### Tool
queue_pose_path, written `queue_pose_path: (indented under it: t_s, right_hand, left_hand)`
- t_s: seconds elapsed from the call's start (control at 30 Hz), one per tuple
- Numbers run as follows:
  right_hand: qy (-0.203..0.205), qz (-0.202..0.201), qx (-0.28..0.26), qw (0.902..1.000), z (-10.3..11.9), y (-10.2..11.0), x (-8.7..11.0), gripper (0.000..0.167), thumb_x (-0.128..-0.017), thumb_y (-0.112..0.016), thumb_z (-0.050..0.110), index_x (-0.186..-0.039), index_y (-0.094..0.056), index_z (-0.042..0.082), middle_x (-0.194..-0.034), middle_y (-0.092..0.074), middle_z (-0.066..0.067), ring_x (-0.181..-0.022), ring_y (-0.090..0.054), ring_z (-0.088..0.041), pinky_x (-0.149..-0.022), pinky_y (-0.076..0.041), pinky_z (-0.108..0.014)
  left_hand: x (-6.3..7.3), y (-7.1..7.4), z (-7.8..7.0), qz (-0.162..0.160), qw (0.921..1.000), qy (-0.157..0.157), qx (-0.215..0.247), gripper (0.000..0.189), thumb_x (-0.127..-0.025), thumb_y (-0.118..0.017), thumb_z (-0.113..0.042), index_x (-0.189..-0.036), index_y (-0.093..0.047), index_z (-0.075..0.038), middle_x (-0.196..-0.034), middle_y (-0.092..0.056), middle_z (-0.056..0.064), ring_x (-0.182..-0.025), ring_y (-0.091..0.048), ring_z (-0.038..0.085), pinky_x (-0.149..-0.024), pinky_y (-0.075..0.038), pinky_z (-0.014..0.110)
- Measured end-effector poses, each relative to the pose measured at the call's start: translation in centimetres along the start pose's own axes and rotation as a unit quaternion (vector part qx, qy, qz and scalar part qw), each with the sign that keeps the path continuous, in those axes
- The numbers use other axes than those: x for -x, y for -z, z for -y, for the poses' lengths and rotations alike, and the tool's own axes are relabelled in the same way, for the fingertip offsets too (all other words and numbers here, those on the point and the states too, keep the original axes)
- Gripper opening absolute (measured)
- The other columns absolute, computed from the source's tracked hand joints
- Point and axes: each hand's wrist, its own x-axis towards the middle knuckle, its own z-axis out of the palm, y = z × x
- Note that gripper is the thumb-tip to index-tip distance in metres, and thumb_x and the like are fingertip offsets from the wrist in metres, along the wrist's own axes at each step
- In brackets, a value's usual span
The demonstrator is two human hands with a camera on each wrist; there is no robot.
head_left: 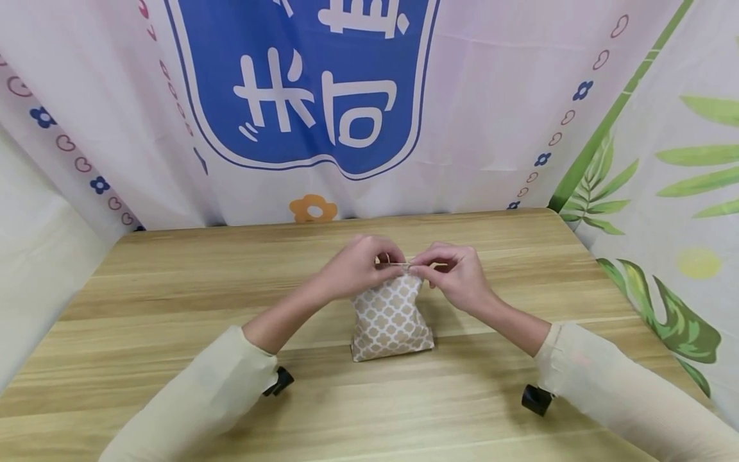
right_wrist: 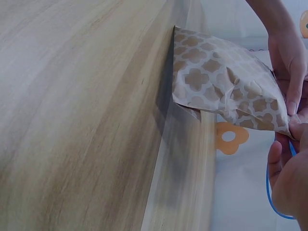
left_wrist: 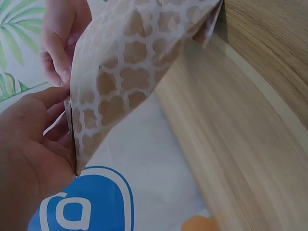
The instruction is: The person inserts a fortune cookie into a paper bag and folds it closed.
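A brown paper bag (head_left: 388,317) with a white quatrefoil pattern stands upright on the wooden table, its top edge pressed flat. My left hand (head_left: 364,266) pinches the top edge on its left side, thumb in front and fingers behind. At the right end of that edge, my right hand (head_left: 456,273) pinches with thumb and index finger. The fingertips of both hands come close together along the rim. In the left wrist view the bag (left_wrist: 130,72) bulges below the pinched edge. From the right wrist, the bag (right_wrist: 216,77) shows creases near its top.
The wooden table (head_left: 190,289) reaches back to a printed curtain (head_left: 473,128) with a blue emblem. A leaf-patterned cloth (head_left: 681,212) hangs at the right. Black wrist mounts (head_left: 537,399) show beneath the sleeves.
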Motion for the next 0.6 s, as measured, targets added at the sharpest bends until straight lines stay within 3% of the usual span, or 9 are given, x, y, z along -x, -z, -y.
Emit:
queue_pose_path:
  t_s: [0.1, 0.3, 0.5, 0.6]
  right_hand:
    - [0.002, 0.0, -0.003, 1.0, -0.05, -0.05, 0.01, 0.005, -0.086, -0.077, -0.012, -0.091, -0.075, -0.013, -0.085, -0.074, -0.012, -0.068, -0.066, -0.013, -0.05, -0.054, -0.025]
    - [0.002, -0.005, -0.002, 1.0, 0.02, -0.1, 0.03, 0.006, -0.085, -0.076, -0.015, -0.09, -0.075, -0.012, -0.084, -0.075, -0.007, -0.067, -0.066, -0.013, -0.05, -0.053, -0.023]
    - [0.007, -0.003, -0.002, 1.0, 0.05, -0.02, 0.11, 0.005, -0.085, -0.077, -0.013, -0.09, -0.076, -0.012, -0.084, -0.073, -0.017, -0.066, -0.065, -0.013, -0.05, -0.053, -0.023]
    - [0.01, -0.005, -0.004, 0.9999, 0.01, 0.0, 0.21, 0.006, -0.084, -0.077, -0.015, -0.089, -0.075, -0.012, -0.083, -0.074, -0.014, -0.066, -0.064, -0.011, -0.05, -0.053, -0.022]
  left_hand:
    - [-0.2, -0.26, -0.06, -0.004, 1.0, 0.0, 0.009, 0.005, -0.095, -0.075, -0.007, -0.096, -0.079, -0.004, -0.088, -0.074, 0.002, -0.076, -0.063, 0.011, -0.069, -0.055, 0.023]
    - [-0.22, -0.46, -0.03, -0.012, 0.9992, 0.018, 0.033, 0.005, -0.095, -0.075, -0.005, -0.096, -0.08, -0.004, -0.089, -0.074, 0.003, -0.077, -0.063, 0.011, -0.07, -0.055, 0.023]
    - [-0.13, -0.42, 0.09, -0.013, 0.9986, 0.031, 0.042, 0.004, -0.094, -0.077, -0.007, -0.094, -0.08, -0.005, -0.09, -0.075, 0.002, -0.077, -0.064, 0.01, -0.07, -0.056, 0.024]
    - [-0.05, -0.34, 0.04, -0.009, 0.9986, 0.031, 0.042, 0.004, -0.094, -0.077, -0.008, -0.094, -0.08, -0.004, -0.089, -0.075, 0.002, -0.077, -0.064, 0.011, -0.07, -0.055, 0.024]
